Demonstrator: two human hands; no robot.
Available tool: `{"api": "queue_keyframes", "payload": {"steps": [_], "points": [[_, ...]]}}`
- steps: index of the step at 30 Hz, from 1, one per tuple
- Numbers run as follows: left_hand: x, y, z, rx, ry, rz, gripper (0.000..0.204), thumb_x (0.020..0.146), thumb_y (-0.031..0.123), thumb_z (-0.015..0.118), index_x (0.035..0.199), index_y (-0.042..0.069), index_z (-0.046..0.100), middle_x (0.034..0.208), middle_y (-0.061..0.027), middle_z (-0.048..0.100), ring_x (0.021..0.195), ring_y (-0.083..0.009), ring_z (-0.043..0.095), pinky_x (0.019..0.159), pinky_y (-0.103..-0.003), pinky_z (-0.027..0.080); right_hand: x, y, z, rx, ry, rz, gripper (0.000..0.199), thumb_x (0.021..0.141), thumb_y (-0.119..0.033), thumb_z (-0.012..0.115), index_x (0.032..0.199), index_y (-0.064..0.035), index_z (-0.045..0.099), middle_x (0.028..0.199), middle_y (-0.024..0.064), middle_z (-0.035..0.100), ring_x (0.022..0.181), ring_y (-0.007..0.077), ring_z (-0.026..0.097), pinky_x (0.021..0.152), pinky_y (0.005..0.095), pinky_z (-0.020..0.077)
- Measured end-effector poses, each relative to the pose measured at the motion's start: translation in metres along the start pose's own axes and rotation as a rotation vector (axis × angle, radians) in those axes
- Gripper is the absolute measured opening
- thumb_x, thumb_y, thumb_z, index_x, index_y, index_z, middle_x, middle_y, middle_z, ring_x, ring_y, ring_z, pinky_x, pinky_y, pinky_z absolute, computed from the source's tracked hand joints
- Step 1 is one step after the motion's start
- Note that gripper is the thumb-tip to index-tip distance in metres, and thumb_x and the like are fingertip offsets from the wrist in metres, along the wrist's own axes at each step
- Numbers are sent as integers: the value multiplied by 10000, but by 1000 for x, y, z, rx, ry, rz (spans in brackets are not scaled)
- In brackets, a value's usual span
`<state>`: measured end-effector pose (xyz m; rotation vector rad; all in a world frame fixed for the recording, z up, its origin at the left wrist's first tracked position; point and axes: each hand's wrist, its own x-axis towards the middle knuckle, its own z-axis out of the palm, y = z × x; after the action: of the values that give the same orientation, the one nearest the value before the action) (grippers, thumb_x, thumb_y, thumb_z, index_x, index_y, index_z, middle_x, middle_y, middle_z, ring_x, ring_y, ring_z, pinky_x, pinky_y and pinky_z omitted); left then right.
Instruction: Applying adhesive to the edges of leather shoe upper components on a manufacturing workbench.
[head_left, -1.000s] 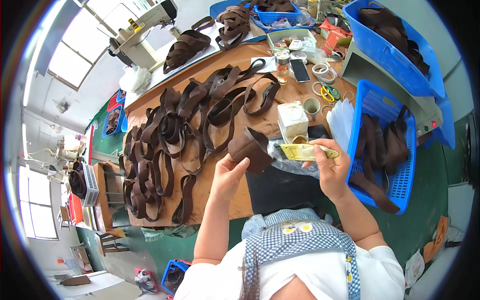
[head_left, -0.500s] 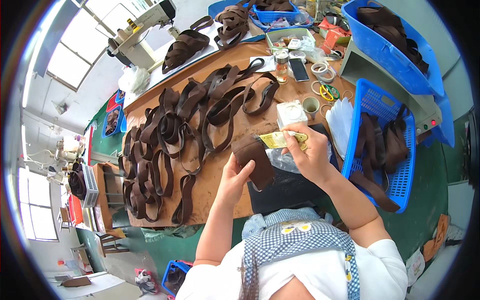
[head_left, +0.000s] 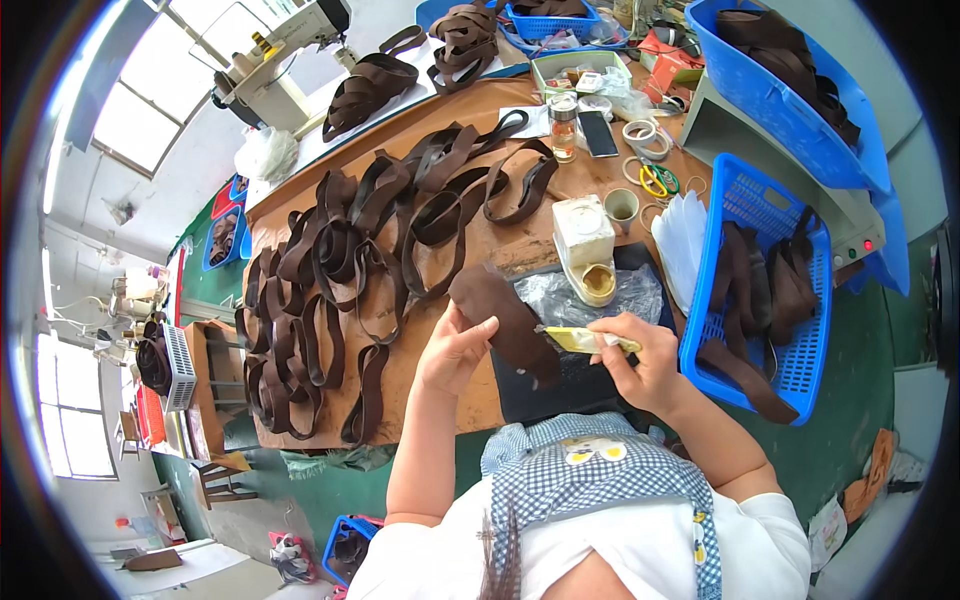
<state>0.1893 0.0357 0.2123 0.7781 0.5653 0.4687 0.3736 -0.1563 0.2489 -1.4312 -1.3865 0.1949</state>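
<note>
A wide brown leather-like strip (head_left: pixel 508 325) is gripped at its left side by my left hand (head_left: pixel 452 352), thumb on top. My right hand (head_left: pixel 642 362) closes round the yellowish handle of a flat brush (head_left: pixel 585 341), its tip pointing left at the strip's right edge. Whether the tip touches the strip I cannot tell. Beyond my hands lies a white container with an open round mouth (head_left: pixel 597 281), yellowish inside, resting on crumpled clear plastic (head_left: pixel 540 300). A black mat (head_left: pixel 530 393) lies beneath my hands.
Many looped brown straps (head_left: pixel 340 250) cover the table's left half. At right stands a blue basket (head_left: pixel 815 330) of brown strips. Farther back are a phone (head_left: pixel 599 134), a glass jar (head_left: pixel 563 128), tape rolls (head_left: pixel 647 140), yellow-handled scissors (head_left: pixel 655 181) and a small cup (head_left: pixel 621 207).
My right hand and the brush have moved nearer to me and slightly right, from the strip's far end to its right edge. The strip has tilted, and the container's mouth now shows.
</note>
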Motion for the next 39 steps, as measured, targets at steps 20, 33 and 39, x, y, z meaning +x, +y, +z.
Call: {"api": "queue_keyframes", "payload": {"steps": [20,33,39], "points": [[-10,1,11,157,-78,-42,497,922,21,602,1376,33,402,1230,-89,596,1079,-190,627,853,-330,556,44,25,34,117,103,121,129,944,-29,566,1045,20,630,889,107,678,712,154,701,615,252,544],[-5,14,-8,-6,24,0,354,946,21,554,1297,23,508,1191,-77,637,1046,-181,649,883,-322,545,25,5,10,-27,-161,-180,276,760,-15,700,1027,-80,679,834,79,654,755,269,657,672,349,530],[-1,18,-13,-32,58,-29,295,957,54,550,1251,32,541,1154,-60,655,1026,-177,656,874,-324,548,20,7,0,-47,-203,-217,307,721,-15,713,1018,-88,693,845,81,655,778,280,654,704,366,534]]}}
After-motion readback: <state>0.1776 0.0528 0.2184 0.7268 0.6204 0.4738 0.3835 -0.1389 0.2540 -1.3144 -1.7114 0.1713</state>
